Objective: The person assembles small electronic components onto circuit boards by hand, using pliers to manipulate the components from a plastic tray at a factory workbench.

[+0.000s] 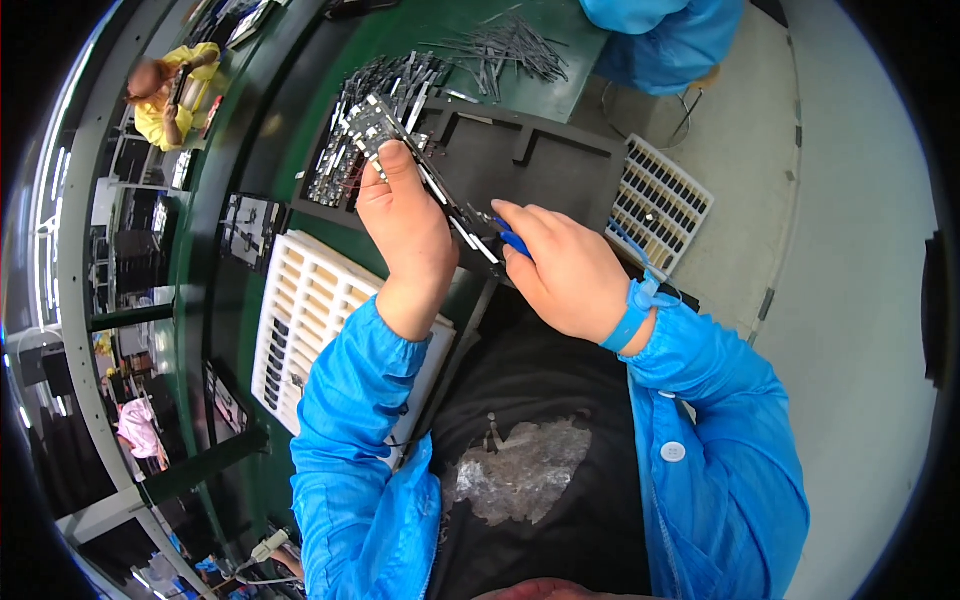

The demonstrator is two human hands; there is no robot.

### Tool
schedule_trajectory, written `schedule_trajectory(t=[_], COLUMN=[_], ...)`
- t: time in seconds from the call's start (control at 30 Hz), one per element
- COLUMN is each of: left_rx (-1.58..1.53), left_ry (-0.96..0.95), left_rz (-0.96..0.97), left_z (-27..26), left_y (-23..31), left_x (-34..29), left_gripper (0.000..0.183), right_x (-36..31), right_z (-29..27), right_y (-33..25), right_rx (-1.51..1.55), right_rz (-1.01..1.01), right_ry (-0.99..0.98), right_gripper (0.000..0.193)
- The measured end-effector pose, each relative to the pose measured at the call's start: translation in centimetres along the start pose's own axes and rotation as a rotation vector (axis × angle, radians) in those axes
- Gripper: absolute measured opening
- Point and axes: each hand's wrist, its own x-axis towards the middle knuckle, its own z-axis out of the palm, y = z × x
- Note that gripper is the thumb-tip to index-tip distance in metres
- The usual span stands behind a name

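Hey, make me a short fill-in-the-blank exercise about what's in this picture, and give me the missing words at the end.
1. The right hand holds a tool whose handle is ____ in colour.
2. The left hand holds a circuit board, with its ____ pressed against the face of it.
3. A wrist strap circles the person's ____ wrist.
4. The table under the heap of dark strips is ____ in colour.

Missing words: blue; thumb; right; green.
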Motion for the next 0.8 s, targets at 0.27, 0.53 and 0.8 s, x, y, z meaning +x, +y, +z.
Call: schedule_trajectory(t=[0.27, 0.53, 0.8], left_rx=[0.030, 0.056, 0.128], left_ry=[0.051, 0.064, 0.081], left_rz=[0.074, 0.134, 0.136], left_z=[0.7, 0.7, 0.6], left_y=[0.5, 0.3, 0.3], left_x=[0.2, 0.5, 0.2], left_gripper=[0.032, 0.031, 0.031], right_x=[0.1, 0.5, 0.4], right_z=[-0.3, -0.2, -0.6], right_y=[-0.5, -0.4, -0.9], right_rx=[-0.094, -0.161, -0.189], right_rz=[-0.014, -0.002, -0.011], right_ry=[-0.021, 0.007, 0.006], right_gripper=[0.045, 0.046, 0.049])
